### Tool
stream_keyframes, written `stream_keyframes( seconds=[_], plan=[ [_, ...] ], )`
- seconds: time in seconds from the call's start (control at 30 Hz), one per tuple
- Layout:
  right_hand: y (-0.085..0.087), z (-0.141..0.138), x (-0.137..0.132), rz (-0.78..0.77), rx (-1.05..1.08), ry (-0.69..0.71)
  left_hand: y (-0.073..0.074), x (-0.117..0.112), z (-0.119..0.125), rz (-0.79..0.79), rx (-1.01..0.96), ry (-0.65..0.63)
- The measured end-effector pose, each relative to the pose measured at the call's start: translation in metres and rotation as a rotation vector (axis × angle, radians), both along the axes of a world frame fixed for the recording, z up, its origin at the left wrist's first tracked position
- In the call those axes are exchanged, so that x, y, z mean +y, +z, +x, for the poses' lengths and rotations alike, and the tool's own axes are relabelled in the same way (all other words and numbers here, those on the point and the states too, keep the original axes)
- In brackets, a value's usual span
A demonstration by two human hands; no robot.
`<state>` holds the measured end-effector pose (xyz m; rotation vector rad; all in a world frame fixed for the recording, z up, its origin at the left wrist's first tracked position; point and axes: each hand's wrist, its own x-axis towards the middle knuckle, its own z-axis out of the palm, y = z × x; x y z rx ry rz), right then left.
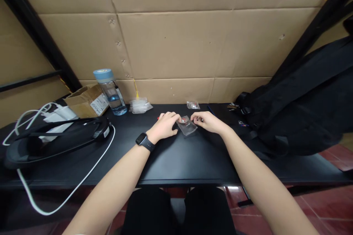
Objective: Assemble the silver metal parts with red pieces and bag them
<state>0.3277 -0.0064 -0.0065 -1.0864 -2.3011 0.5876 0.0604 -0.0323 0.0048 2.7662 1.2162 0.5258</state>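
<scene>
A small clear plastic bag (pixel 188 129) lies on the black table in front of me, with a small round item with red on it (pixel 184 119) at its upper part. My left hand (pixel 165 126), with a dark watch on the wrist, is palm down at the bag's left edge. Its thumb is apart from the fingers, and a fingertip touches the bag near the red item. At the bag's upper right, my right hand (pixel 207 122) has its fingers curled together; what they pinch is too small to make out. A bit of red (pixel 158 118) shows behind my left hand.
Another small clear bag (pixel 193 105) lies near the cardboard wall. A stack of clear bags (pixel 140 105), a water bottle (pixel 112 93) and an open carton (pixel 88 101) stand left. A black case (pixel 57 139) and white cable (pixel 93 172) lie far left. A black backpack (pixel 300 106) is right.
</scene>
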Motion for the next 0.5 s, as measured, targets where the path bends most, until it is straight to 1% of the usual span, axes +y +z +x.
stream_keyframes(
  seconds=[0.07,0.17,0.27,0.37,0.43,0.5],
  plan=[
    [-0.004,-0.003,0.002,0.078,-0.046,-0.007,-0.003,0.0,0.004,0.018,-0.015,0.017],
    [-0.007,-0.007,0.004,0.134,-0.02,-0.021,-0.006,0.0,0.011,0.043,-0.033,0.049],
    [-0.006,-0.008,0.005,0.14,0.031,-0.03,-0.007,0.003,0.014,0.026,-0.061,0.093],
    [-0.007,-0.011,0.005,0.106,0.043,-0.039,-0.007,0.008,0.011,-0.048,-0.106,0.15],
    [-0.009,-0.015,0.005,0.11,0.023,-0.091,-0.008,0.01,0.009,-0.068,-0.114,0.172],
    [-0.011,-0.019,0.005,0.156,-0.016,-0.177,-0.01,0.011,0.008,-0.042,-0.105,0.193]
  ],
)
